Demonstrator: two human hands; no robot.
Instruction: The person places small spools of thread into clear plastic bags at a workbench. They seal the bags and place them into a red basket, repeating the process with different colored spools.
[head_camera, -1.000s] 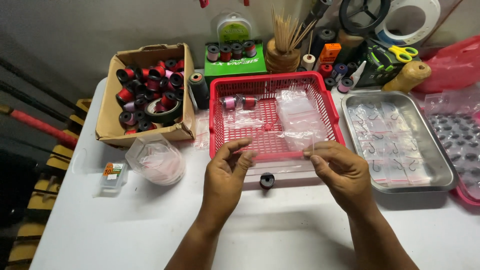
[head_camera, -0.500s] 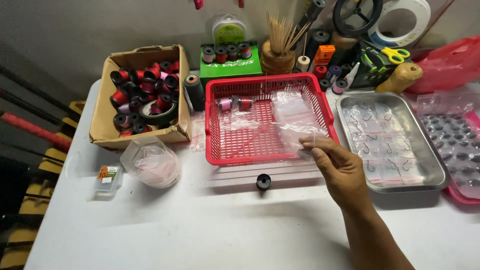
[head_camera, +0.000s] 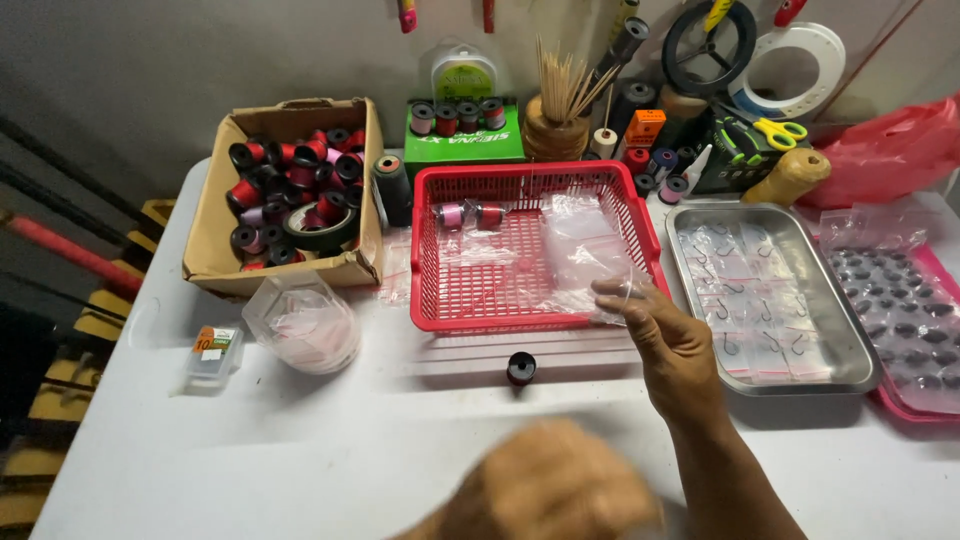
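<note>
Fingers of the right hand (head_camera: 668, 335) pinch a clear plastic bag (head_camera: 600, 262) over the red basket (head_camera: 436, 290); the left hand (head_camera: 555, 485), gone a moment ago, returns blurred, grip unclear, near the spool (head_camera: 520, 367).

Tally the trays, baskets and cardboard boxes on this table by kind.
Cardboard box: 1
Red basket: 1
Metal tray: 1
Pink tray, partly out of view: 1
Total: 4
The right hand pinches a clear bag at the basket's front right corner.
</note>
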